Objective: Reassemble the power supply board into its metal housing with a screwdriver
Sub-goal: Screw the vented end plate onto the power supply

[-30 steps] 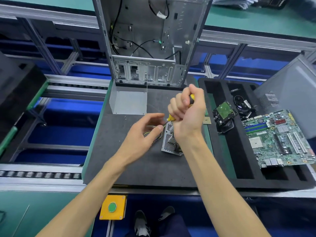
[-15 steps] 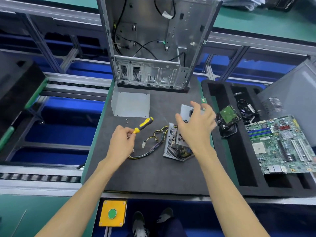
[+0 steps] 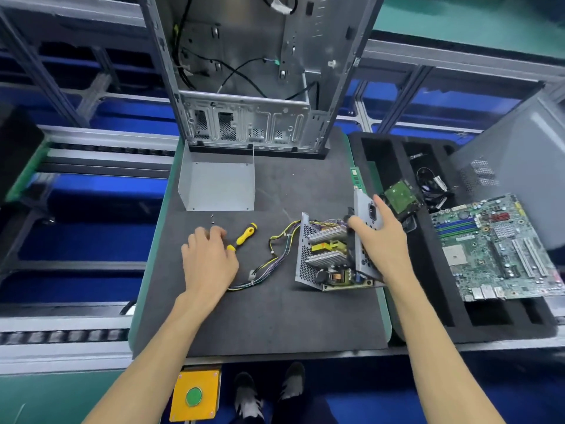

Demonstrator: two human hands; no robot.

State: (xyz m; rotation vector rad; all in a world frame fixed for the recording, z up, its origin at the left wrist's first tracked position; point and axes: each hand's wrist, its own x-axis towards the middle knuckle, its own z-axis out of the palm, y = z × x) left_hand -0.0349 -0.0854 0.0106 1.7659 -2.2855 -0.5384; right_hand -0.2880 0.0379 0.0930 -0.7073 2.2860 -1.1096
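Screwdriver (image 3: 243, 237) now down on mat (image 3: 275, 316); left hand (image 3: 208, 264) rests loose beside it. Right hand (image 3: 380, 243) grips housing wall (image 3: 367, 214). Board (image 3: 330, 255) sits inside, cover (image 3: 218, 185) off, screws (image 3: 212, 218) loose.

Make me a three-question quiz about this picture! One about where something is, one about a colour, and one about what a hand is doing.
1. Where does the screwdriver lie?
A. on the mat
B. inside the case
C. on the motherboard

2. What colour is its handle?
A. red
B. yellow and black
C. blue

3. What is the right hand doing?
A. resting flat
B. gripping the power supply
C. pressing the green button

Answers:
1 A, it lies on the grey mat by the left hand.
2 B, yellow with black ends.
3 B, thumb and fingers clasp its metal end plate.
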